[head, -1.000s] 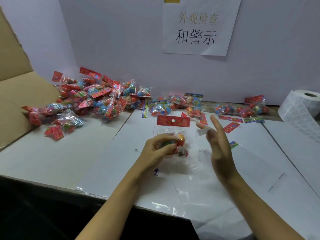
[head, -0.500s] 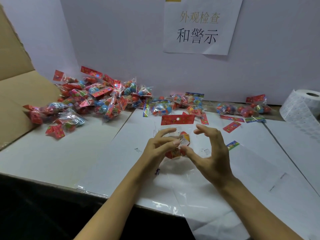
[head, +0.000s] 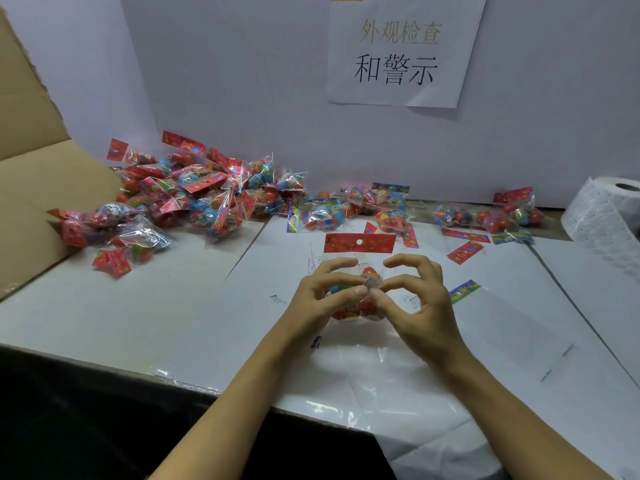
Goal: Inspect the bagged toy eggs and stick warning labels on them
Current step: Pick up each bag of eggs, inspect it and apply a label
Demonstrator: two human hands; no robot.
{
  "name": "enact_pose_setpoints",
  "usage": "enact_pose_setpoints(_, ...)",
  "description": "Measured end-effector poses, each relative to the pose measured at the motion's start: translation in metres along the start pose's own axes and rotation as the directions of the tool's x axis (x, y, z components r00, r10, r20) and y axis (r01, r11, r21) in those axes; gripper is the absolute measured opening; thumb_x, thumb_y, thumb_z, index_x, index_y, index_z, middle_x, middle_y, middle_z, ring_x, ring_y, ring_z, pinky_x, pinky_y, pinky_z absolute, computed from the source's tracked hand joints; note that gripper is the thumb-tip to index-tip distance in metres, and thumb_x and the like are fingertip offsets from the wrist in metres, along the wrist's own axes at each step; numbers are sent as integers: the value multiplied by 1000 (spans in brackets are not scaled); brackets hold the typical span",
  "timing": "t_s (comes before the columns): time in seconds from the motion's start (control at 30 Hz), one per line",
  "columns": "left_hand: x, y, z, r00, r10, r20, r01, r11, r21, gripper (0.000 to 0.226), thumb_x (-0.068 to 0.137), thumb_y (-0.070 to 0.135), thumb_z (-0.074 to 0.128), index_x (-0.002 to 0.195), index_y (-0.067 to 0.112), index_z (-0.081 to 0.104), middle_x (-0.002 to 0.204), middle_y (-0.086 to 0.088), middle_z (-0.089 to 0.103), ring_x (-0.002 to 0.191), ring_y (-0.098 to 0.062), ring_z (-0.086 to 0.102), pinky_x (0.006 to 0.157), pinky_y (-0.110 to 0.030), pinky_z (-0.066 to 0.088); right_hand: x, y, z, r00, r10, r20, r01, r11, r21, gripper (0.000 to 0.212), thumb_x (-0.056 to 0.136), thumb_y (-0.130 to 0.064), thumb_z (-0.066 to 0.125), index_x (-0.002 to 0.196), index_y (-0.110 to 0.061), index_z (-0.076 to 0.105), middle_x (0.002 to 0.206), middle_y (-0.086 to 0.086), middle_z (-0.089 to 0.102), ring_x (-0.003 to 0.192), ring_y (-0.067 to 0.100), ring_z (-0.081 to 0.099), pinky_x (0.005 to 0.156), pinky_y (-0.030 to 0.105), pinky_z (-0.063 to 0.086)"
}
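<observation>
Left hand (head: pixel 322 299) grips a bagged egg pack (head: pixel 356 271); right hand (head: pixel 420 299) pinches a small label (head: pixel 372 282) against it, between both hands' fingertips.

White-sheeted table (head: pixel 194 317) — heap of bagged toy eggs (head: pixel 194 202) rear left, more bags (head: pixel 485 214) along the wall, label roll (head: pixel 609 216) far right.

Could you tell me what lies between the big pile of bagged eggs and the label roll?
In the head view, smaller clusters of bagged eggs lie along the wall between the pile and the label roll.
</observation>
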State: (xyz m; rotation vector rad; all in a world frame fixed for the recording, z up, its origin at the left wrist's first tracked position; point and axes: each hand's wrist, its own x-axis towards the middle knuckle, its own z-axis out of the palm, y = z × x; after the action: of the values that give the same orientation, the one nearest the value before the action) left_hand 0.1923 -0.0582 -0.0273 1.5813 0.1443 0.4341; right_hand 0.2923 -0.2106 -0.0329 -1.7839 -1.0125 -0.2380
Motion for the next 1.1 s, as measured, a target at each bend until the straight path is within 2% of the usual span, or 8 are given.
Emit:
enact_pose_setpoints(0.17, 2, 0, 0, 1000, 20, -19, -19, 997, 77, 29, 77, 41, 76, 106, 42, 79, 136, 10, 61, 131, -18, 56, 109, -49, 51, 3, -4, -1, 989, 82, -124, -57, 979, 196, 10, 87, -27, 70, 94, -31, 66, 119, -5, 58, 115, 7, 56, 93, 22, 52)
enact_pose_setpoints(0.3, 3, -2, -2, 999, 30, -14, -29, 999, 40, 51, 81, 28, 74, 123, 54, 64, 128, 17, 65, 121, -20, 65, 94, -34, 60, 10, -3, -7, 933, 338, -124, -254, 863, 437, 72, 80, -41, 81, 134, -49, 34, 143, -9, 39, 101, -15, 63, 70, 6, 51)
enact_pose_setpoints(0.43, 4, -5, 1, 999, 32, 40, -35, 997, 70, 79, 83, 24, 78, 139, 63, 37, 132, 8, 65, 119, -19, 67, 93, -29, 58, 11, 5, -2, 905, 425, -24, -376, 825, 423, 108, 72, -36, 83, 154, -42, 13, 151, -3, 40, 82, -22, 62, 56, 2, 47)
enact_pose_setpoints(0.63, 3, -4, 3, 998, 46, 43, -48, 997, 59, 73, 94, 20, 74, 143, 57, 34, 121, 10, 71, 113, -6, 68, 84, -16, 55, 14, 14, 1, 890, 456, -22, -399, 800, 449, 107, 80, -16, 83, 155, -39, 11, 139, -5, 47, 81, -18, 64, 54, 2, 47)
enact_pose_setpoints(0.8, 5, -1, 4, 999, 45, 0, -44, 996, 74, 72, 85, 36, 72, 140, 64, 35, 134, -2, 63, 116, -18, 68, 90, -27, 59, 15, 13, 1, 886, 453, -99, -364, 812, 456, 106, 79, -12, 84, 155, -36, 14, 133, -3, 53, 83, -6, 69, 59, 6, 50)
enact_pose_setpoints(0.93, 2, -4, 2, 993, 37, 116, -54, 987, 149, 86, 82, 32, 81, 144, 67, 32, 159, -3, 40, 132, -25, 58, 107, -44, 53, 15, 15, -1, 861, 485, -155, -357, 792, 494, 102, 79, -14, 84, 153, -34, 18, 135, -2, 55, 87, 4, 72, 64, 10, 52)
enact_pose_setpoints(1.03, 2, -4, 2, 990, 41, 134, -64, 984, 168, 91, 83, 27, 80, 145, 68, 29, 162, -3, 36, 133, -28, 57, 108, -49, 51, 15, 13, -3, 851, 494, -178, -341, 778, 528, 94, 80, -22, 85, 152, -33, 25, 137, -7, 52, 89, -12, 67, 64, 6, 51)
enact_pose_setpoints(1.1, 3, -4, 2, 994, 39, 99, -50, 992, 113, 79, 90, 19, 77, 140, 68, 41, 152, -7, 46, 126, -28, 63, 100, -49, 57, 16, 12, -6, 843, 498, -201, -320, 767, 557, 71, 86, -29, 79, 144, -34, 40, 133, -16, 57, 93, -17, 64, 83, 19, 57)
